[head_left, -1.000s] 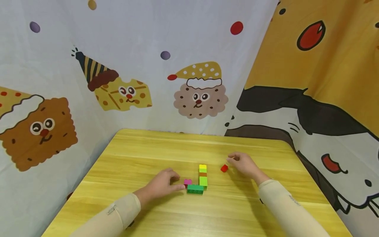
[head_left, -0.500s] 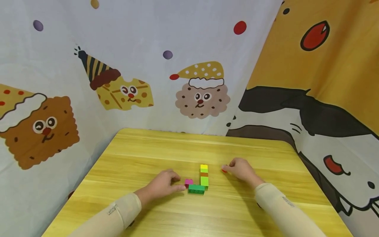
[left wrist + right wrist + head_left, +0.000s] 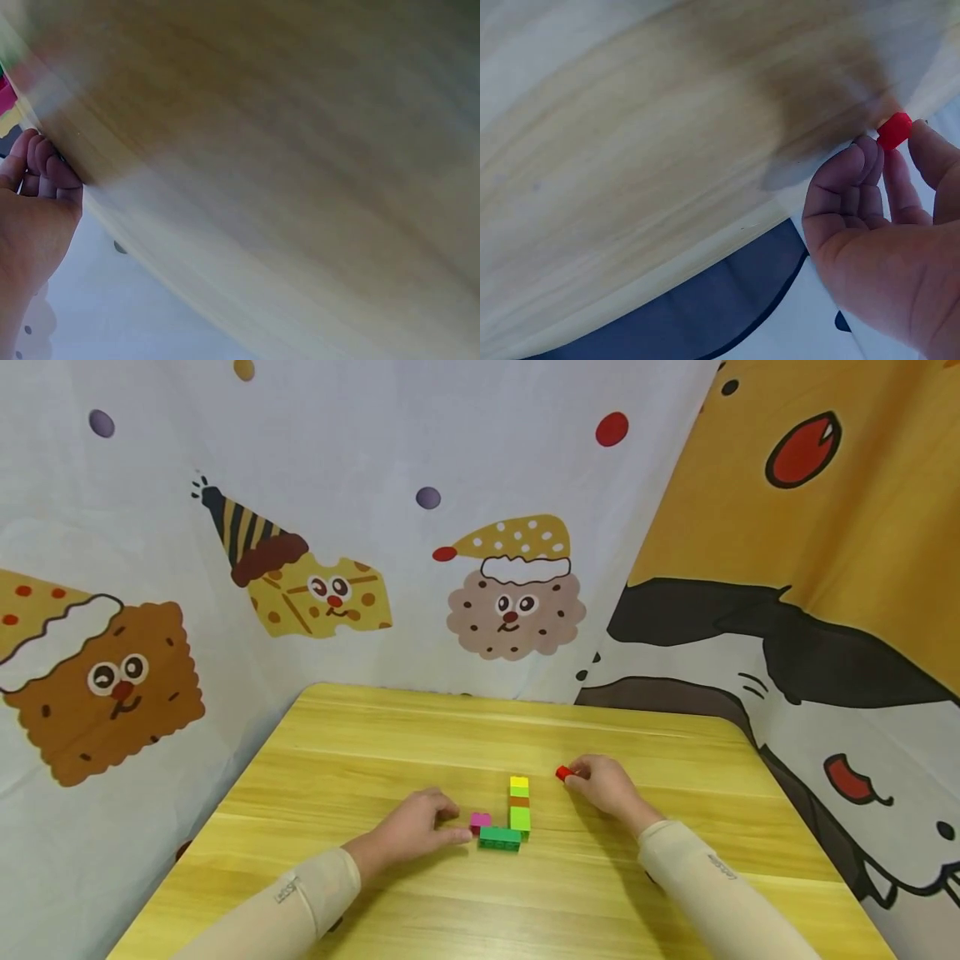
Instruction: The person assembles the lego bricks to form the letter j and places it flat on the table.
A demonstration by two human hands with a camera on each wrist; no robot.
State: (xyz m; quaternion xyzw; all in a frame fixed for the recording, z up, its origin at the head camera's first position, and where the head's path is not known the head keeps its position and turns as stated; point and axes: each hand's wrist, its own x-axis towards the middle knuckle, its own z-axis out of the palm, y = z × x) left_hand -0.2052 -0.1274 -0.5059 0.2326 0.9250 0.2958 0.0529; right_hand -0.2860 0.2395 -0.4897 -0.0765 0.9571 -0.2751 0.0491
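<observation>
Thumb and fingertips of my right hand [image 3: 607, 787] pinch a small red toy building brick [image 3: 563, 773], right of the other bricks. The right wrist view shows this red brick [image 3: 895, 131] between the thumb and a finger. My left hand [image 3: 412, 825] lies with fingers loosely bent and thumb stretched out, its thumb tip right at a pink brick [image 3: 481, 820]. A long dark green brick [image 3: 499, 838] sits in front of the pink one. Behind it runs a narrow column with a lime brick [image 3: 520, 819], an orange-brown brick [image 3: 519, 802] and a yellow brick [image 3: 519, 782].
The bricks are on a wood-grain table [image 3: 375, 735] with rounded far corners. A cartoon-printed cloth [image 3: 360, 460] hangs behind it and along both sides. Beige sleeves [image 3: 292, 902] cover both forearms.
My right hand has come down and left to the red brick, taken it between thumb and fingers, and moved it slightly farther back. The left hand stays beside the pink brick.
</observation>
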